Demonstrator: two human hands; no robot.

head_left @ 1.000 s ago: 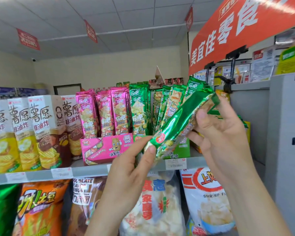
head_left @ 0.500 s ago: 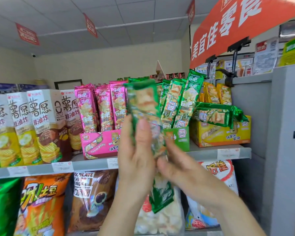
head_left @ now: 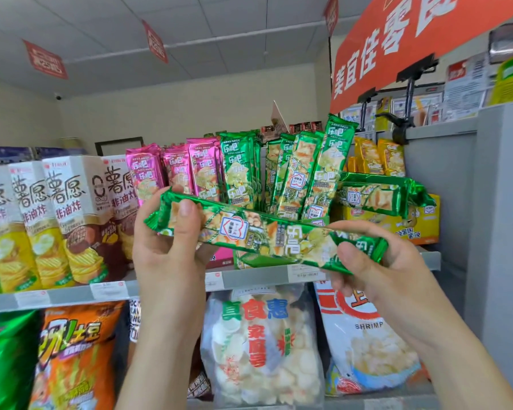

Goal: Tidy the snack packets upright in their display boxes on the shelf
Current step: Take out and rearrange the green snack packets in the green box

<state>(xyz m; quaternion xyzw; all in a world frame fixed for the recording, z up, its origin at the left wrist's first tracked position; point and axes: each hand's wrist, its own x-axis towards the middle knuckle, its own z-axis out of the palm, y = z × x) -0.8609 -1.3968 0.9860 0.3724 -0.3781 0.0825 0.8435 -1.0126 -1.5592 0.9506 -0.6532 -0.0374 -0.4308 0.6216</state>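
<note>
Long green foil packet (head_left: 264,235) held crosswise in front of the shelf (head_left: 249,279), left end higher, tilting down to the right. Shiny wrapper with crimped ends, white logo badge and printed cracker pictures. Left hand (head_left: 166,241) pinches the left end, thumb on front. Right hand (head_left: 376,261) grips the right end, fingers curled round it. Behind it, green packets (head_left: 305,176) stand leaning in their display box (head_left: 249,258); pink packets (head_left: 175,170) stand upright. Another green packet (head_left: 379,195) lies flat across the yellow box (head_left: 412,223).
</note>
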